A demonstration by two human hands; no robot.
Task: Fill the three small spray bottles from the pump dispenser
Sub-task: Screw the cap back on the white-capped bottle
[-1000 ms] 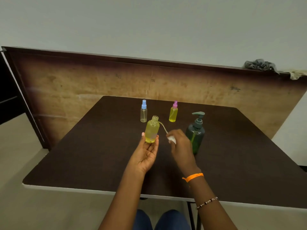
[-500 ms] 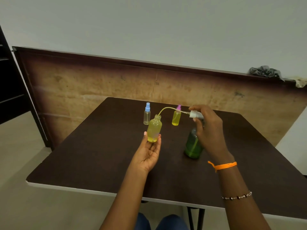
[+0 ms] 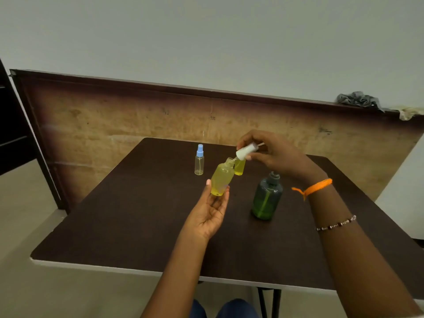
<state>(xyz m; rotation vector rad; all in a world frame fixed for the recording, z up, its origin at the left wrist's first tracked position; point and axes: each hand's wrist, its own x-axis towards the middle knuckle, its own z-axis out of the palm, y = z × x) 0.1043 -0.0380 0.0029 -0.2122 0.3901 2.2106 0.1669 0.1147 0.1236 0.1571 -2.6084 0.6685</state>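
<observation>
Left hand [image 3: 210, 212]: palm up, thumb and fingertips curled round the base of the open bottle [image 3: 222, 179], holding it tilted with its neck leaning toward 1 o'clock.
Open bottle: rounded, translucent plastic, yellow liquid nearly to the shoulder, short threaded neck uncapped.
Right hand [image 3: 273, 154]: fingers and thumb pinched round the white spray cap [image 3: 245, 152], a smooth cylinder held slanted just above the bottle's mouth; whether its dip tube enters the neck is hard to tell through blur.
Blue-capped bottle [image 3: 199, 159]: slim clear cylinder, upright at 10 o'clock from the held bottle, looks nearly empty.
Yellow bottle [image 3: 240, 167]: small, filled yellow, upright just behind the held bottle's neck, its top hidden by the white cap.
Pump dispenser [image 3: 266, 198]: dark green translucent bottle with rounded shoulders, standing at 4 o'clock from the held bottle, its pump head hidden under the right wrist.
Table [image 3: 128, 216]: dark brown matte top with a pale edge.
Wristbands: orange thread [image 3: 314, 188] and beaded bracelet [image 3: 336, 224] on the right forearm.
</observation>
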